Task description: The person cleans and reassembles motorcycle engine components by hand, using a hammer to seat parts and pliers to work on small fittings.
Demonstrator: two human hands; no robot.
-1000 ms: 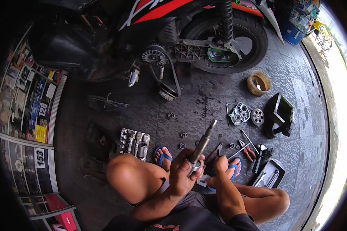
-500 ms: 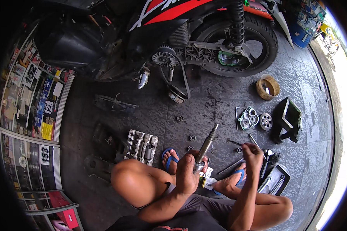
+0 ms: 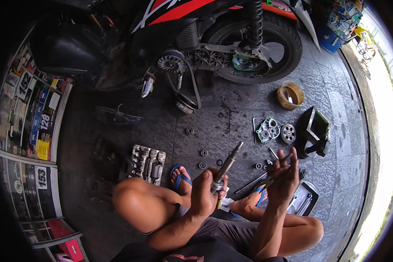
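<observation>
My left hand (image 3: 203, 194) is closed around the lower end of a steel gear shaft (image 3: 229, 162), which tilts up and to the right. A ring-shaped bearing (image 3: 217, 186) sits on the shaft at my fingers. To the right, my right hand (image 3: 283, 184) is raised with its palm partly turned up and its fingers half curled. A thin dark piece seems to lie in those fingers, but its kind does not show. Bearings (image 3: 204, 153) and small rings lie on the floor beyond the shaft.
A scooter (image 3: 179, 26) with an exposed drive belt (image 3: 194, 83) stands ahead. Right of centre lie a gear cover (image 3: 268, 130), a holed disc (image 3: 288, 133), a round tub (image 3: 291, 95) and a black box (image 3: 316, 126). A tool tray (image 3: 311, 192), a bearing tool case (image 3: 149, 163) and glass shelves (image 3: 39, 118) flank me.
My right hand has turned palm up, its fingers less tightly pinched. The shaft stays in my left hand. The whole view has shifted slightly.
</observation>
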